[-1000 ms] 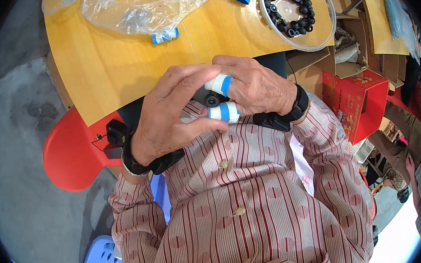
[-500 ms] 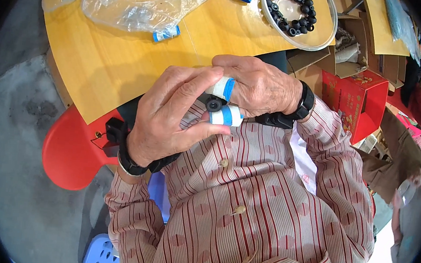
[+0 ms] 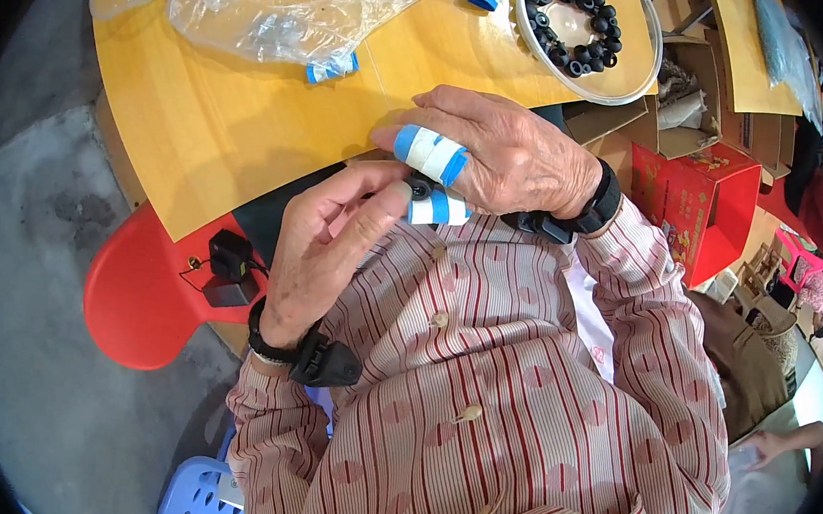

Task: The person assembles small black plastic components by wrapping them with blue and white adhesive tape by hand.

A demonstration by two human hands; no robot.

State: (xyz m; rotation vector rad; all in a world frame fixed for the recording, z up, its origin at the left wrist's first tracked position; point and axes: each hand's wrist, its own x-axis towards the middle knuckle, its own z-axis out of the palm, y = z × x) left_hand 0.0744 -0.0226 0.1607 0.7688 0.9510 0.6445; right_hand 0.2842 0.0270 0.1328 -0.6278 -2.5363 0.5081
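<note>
A small black round part with a hole in its middle (image 3: 420, 188) sits between my two hands, above my lap by the table edge. The thumb and fingers of my left hand (image 3: 330, 240) are closed on its left side. My right hand (image 3: 518, 159) grips it from the right. On that hand a blue-and-white striped wrap (image 3: 430, 154) covers one finger, and a second striped wrap (image 3: 440, 209) is at the thumb. My right fingertips are partly hidden behind the wraps. Both wrists wear black bands.
On the yellow table (image 3: 197, 131) lie a clear plastic bag (image 3: 267, 9) and striped rolls (image 3: 332, 68). A round clear tub (image 3: 632, 85) holds many similar black parts. A red chair (image 3: 133, 301) stands left; a red box (image 3: 671, 197) and cardboard boxes stand right. Another person's arm (image 3: 786, 446) shows far right.
My left hand has drawn lower and left, its fingers less spread around the part. My right hand has turned, showing more of the finger wrap. The black part stays between the hands.
</note>
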